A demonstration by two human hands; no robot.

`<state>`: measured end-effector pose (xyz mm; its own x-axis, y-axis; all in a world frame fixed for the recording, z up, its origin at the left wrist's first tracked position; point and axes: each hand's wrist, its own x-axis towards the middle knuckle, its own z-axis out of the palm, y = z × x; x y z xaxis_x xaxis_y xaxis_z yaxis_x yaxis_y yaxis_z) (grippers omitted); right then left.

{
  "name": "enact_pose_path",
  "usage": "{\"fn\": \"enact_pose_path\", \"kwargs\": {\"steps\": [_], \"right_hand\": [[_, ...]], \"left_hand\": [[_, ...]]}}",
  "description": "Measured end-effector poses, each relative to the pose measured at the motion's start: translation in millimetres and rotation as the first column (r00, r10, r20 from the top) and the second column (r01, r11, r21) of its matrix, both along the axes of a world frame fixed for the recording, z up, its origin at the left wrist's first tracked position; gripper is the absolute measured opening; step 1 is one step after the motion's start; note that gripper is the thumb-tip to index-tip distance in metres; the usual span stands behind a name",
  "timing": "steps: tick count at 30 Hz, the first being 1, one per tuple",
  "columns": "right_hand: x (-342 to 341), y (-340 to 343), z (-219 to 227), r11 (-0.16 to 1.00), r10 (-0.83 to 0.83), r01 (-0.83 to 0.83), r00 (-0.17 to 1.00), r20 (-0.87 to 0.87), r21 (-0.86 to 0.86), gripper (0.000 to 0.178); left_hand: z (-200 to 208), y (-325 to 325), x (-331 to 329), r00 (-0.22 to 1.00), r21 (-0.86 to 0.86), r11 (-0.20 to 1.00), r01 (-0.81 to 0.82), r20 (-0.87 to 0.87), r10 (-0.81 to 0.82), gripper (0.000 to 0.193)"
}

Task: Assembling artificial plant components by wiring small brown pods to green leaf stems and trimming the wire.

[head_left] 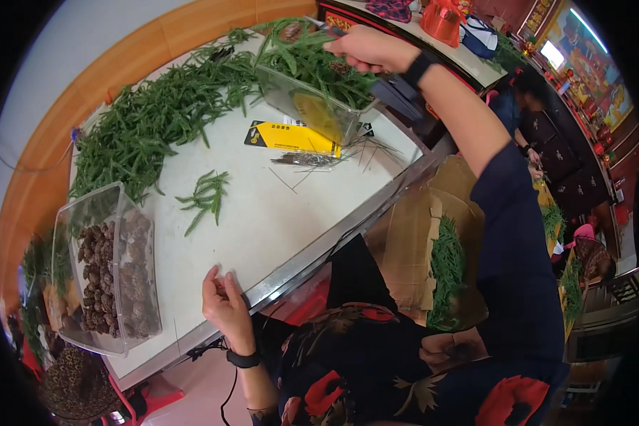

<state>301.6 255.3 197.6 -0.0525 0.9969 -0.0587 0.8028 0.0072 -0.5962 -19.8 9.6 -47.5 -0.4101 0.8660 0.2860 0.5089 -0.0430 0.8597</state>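
At the table's front edge my left hand [227, 311] is open, palm partly up, with nothing visible in its fingers. A loose green needle-leaf sprig [206, 200] lies flat beyond it. My right hand [371, 48] reaches over a clear plastic bin [309, 106] heaped with similar sprigs and a few pine cones [291, 30]. Its fingers are closed at the top of the heap on what looks like a green sprig, partly hidden by the hand. Below that bin lie a yellow-and-black package [295, 136] and thin wires [305, 159].
A large pile of sprigs [145, 117] covers the table's far left side. A clear bin of pine cones [143, 302] stands at the near left. Right of the table, a cardboard box [413, 266] holds more greenery. Other people [525, 106] are at the far right.
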Motion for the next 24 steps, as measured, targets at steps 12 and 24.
{"fn": "enact_pose_path", "kwargs": {"steps": [12, 24], "right_hand": [[-58.0, 96.7, -66.7, 0.982, -0.075, -0.107, 0.532, 0.843, 0.154, 0.048], [20.2, 60.7, -37.8, 0.981, -0.075, -0.053, 0.790, 0.609, 0.189, 0.078]], "left_hand": [[-0.1, -2.5, 0.7, 0.973, 0.088, 0.994, -0.063, -0.218, 0.081, 0.012], [1.4, 0.5, 2.4, 0.965, 0.059, 0.997, -0.041, -0.258, 0.055, 0.010]]}}
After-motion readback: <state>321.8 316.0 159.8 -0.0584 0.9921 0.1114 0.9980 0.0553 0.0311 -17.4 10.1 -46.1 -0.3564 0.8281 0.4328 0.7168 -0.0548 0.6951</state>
